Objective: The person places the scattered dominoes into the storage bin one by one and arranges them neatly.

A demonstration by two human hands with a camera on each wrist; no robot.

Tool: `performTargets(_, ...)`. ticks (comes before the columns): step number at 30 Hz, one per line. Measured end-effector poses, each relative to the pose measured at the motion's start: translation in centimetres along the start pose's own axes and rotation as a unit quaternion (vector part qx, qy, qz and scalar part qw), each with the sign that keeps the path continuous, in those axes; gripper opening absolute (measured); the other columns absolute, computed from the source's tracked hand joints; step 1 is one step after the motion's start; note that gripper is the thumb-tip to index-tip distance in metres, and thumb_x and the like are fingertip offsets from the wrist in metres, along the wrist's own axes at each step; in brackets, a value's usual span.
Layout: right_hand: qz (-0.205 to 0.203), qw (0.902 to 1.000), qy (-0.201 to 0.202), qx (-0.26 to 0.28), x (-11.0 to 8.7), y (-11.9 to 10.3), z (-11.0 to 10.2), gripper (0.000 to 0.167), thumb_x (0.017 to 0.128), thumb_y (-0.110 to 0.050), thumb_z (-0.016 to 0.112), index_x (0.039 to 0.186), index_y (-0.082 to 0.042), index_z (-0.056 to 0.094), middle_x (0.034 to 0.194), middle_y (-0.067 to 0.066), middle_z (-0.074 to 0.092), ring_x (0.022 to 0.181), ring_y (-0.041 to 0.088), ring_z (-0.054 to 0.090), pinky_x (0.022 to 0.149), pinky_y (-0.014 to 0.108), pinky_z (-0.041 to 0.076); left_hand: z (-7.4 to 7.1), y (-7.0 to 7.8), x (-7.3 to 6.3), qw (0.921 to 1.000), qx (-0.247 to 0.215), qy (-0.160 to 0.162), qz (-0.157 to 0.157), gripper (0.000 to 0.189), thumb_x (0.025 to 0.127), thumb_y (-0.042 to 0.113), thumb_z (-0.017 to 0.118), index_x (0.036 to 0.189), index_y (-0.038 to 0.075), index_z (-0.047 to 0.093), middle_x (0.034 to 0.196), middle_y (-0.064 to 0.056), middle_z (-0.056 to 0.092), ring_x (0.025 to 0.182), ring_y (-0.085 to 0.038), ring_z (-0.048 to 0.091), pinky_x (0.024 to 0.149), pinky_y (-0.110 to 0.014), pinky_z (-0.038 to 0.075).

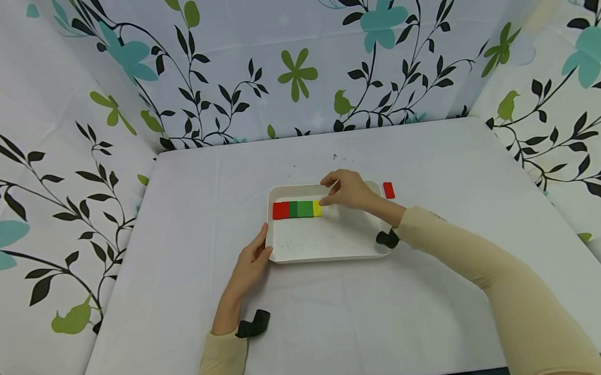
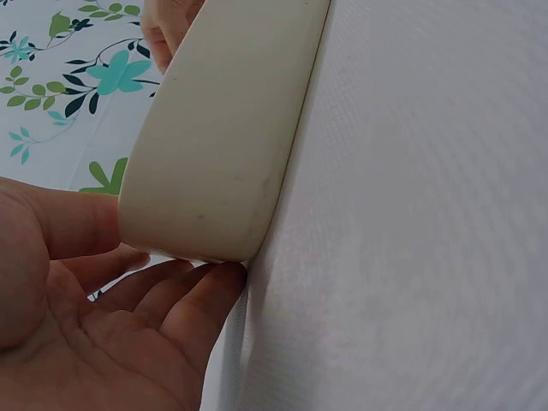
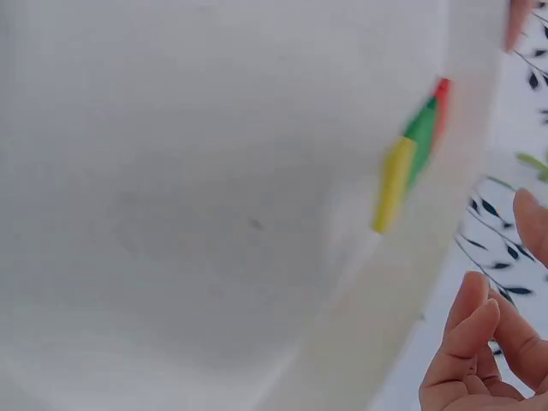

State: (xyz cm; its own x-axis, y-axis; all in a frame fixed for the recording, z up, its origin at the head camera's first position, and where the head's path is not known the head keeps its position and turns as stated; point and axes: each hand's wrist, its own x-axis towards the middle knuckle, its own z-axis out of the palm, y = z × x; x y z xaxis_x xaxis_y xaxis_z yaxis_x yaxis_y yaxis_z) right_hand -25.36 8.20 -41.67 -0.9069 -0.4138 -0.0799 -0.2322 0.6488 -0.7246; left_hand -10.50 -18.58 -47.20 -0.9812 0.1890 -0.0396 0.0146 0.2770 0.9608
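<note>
A white rectangular tray (image 1: 333, 258) lies on the table. Inside it, near the far wall, flat coloured pieces form a touching row: red (image 1: 281, 211), two shades of green (image 1: 305, 209), then yellow (image 1: 317, 209) at the right end. My left hand (image 1: 248, 266) grips the tray's left side; in the left wrist view the thumb is at the rim and the fingertips curl against the lower edge. Just over the row's yellow end is my right hand (image 1: 349, 189). Its fingers are loosely bent with a gap to the thumb, and nothing shows between them.
A loose red piece (image 1: 389, 190) lies on the white table (image 1: 315, 319), just outside the tray's right far corner. Small dark specks (image 1: 335, 156) dot the cloth behind the tray. Leaf-patterned curtains (image 1: 296, 55) stand around the back and sides.
</note>
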Motion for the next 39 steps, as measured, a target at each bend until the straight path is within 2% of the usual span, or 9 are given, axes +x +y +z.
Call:
performTargets(5, -0.011, 0.9990, 0.036, 0.023, -1.0, -0.6, -3.5, 0.052, 0.080, -0.022, 0.082, 0.125, -0.005, 0.063, 0.124, 0.015, 0.063, 0.096, 0.024, 0.063, 0.081, 0.032, 0.055, 0.0, 0.0, 0.0, 1.0000, 0.002, -0.002, 0.000, 0.060, 0.102, 0.006, 0.047, 0.154, 0.000, 0.017, 0.163, -0.014, 0.015, 0.149, -0.030, 0.019, 0.117, -0.040, 0.024)
performTargets(9, -0.010, 0.9967, 0.070, 0.040, -1.9, -0.1, -6.3, 0.051, 0.083, -0.023, 0.080, 0.128, -0.007, 0.062, 0.126, 0.013, 0.061, 0.101, 0.024, 0.062, 0.083, 0.031, 0.055, 0.0, 0.0, -0.1, 1.0000, 0.004, -0.004, -0.001, 0.060, 0.103, 0.005, 0.046, 0.154, -0.001, 0.017, 0.163, -0.014, 0.014, 0.150, -0.031, 0.018, 0.118, -0.040, 0.023)
performTargets(14, 0.014, 0.9938, 0.095, 0.055, -2.8, 2.0, -9.5, 0.052, 0.087, -0.024, 0.075, 0.134, -0.008, 0.057, 0.132, 0.013, 0.057, 0.108, 0.025, 0.059, 0.081, 0.026, 0.052, -0.1, 0.0, -0.1, 1.0000, 0.007, -0.004, -0.004, 0.059, 0.103, 0.006, 0.045, 0.155, 0.000, 0.017, 0.163, -0.015, 0.014, 0.150, -0.031, 0.017, 0.118, -0.040, 0.022)
performTargets(19, 0.051, 0.9939, 0.087, 0.046, -3.3, 4.8, -11.4, 0.057, 0.089, -0.024, 0.073, 0.140, -0.009, 0.050, 0.139, 0.016, 0.051, 0.113, 0.029, 0.056, 0.091, 0.040, 0.054, -0.2, 0.0, -0.2, 1.0000, 0.006, -0.002, -0.003, 0.059, 0.103, 0.006, 0.045, 0.154, 0.000, 0.017, 0.163, -0.015, 0.014, 0.150, -0.032, 0.016, 0.118, -0.040, 0.021)
performTargets(23, 0.078, 0.9934, 0.066, 0.053, -3.5, 6.9, -11.7, 0.062, 0.089, -0.020, 0.072, 0.144, -0.008, 0.045, 0.143, 0.019, 0.047, 0.117, 0.034, 0.053, 0.101, 0.051, 0.049, -0.2, -0.1, -0.2, 1.0000, 0.009, -0.001, 0.000, 0.059, 0.103, 0.006, 0.046, 0.154, -0.001, 0.017, 0.163, -0.016, 0.014, 0.150, -0.032, 0.017, 0.117, -0.040, 0.022)
performTargets(31, 0.099, 0.9927, 0.011, 0.067, -3.8, 10.3, -10.8, 0.069, 0.089, -0.010, 0.071, 0.149, -0.006, 0.037, 0.146, 0.024, 0.041, 0.118, 0.037, 0.051, 0.104, 0.055, 0.046, 0.0, -0.2, -0.2, 0.9999, 0.011, 0.001, 0.006, 0.059, 0.103, 0.005, 0.046, 0.154, -0.001, 0.018, 0.163, -0.015, 0.015, 0.149, -0.032, 0.018, 0.116, -0.039, 0.023)
performTargets(39, 0.119, 0.9914, -0.029, 0.048, -3.9, 12.5, -9.3, 0.073, 0.085, -0.012, 0.075, 0.148, -0.004, 0.038, 0.144, 0.023, 0.042, 0.110, 0.033, 0.050, 0.097, 0.045, 0.051, 0.2, 0.0, -0.1, 0.9999, 0.014, 0.000, 0.004, 0.059, 0.102, 0.005, 0.047, 0.154, -0.001, 0.018, 0.162, -0.015, 0.016, 0.149, -0.032, 0.019, 0.117, -0.041, 0.023)
